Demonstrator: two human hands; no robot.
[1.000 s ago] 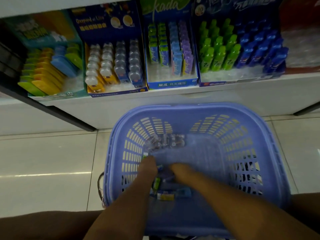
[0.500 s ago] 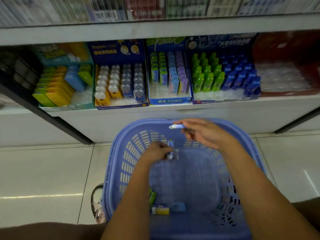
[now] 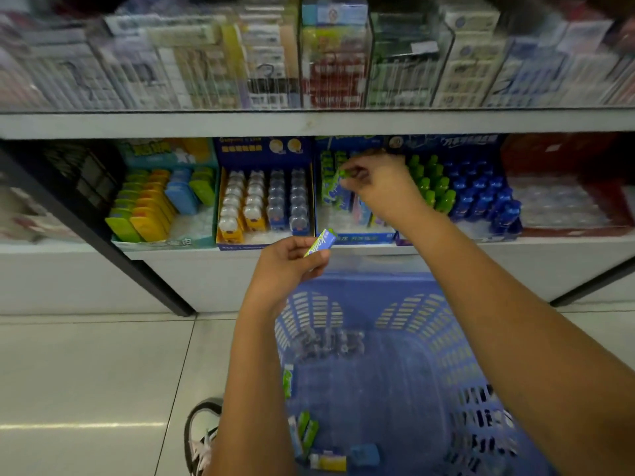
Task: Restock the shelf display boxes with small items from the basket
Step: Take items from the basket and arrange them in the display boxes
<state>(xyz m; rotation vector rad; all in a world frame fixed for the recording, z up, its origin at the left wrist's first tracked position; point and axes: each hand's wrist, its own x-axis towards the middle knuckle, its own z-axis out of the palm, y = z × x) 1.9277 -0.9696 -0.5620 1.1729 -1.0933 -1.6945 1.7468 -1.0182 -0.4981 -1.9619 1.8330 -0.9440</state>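
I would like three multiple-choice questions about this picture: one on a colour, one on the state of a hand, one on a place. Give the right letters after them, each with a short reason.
1. Which colour is the basket?
A) red B) blue C) green

2. What does the left hand do?
A) grips a small pack B) lies flat and open C) holds the basket's rim

3. Where is the right hand?
A) inside the basket B) at the middle display box C) touching the left hand

Answers:
1 B: its slatted walls are blue.
2 A: its fingers curl round the blue-green pack.
3 B: it pinches a green item at that box, above the basket and apart from the left hand.
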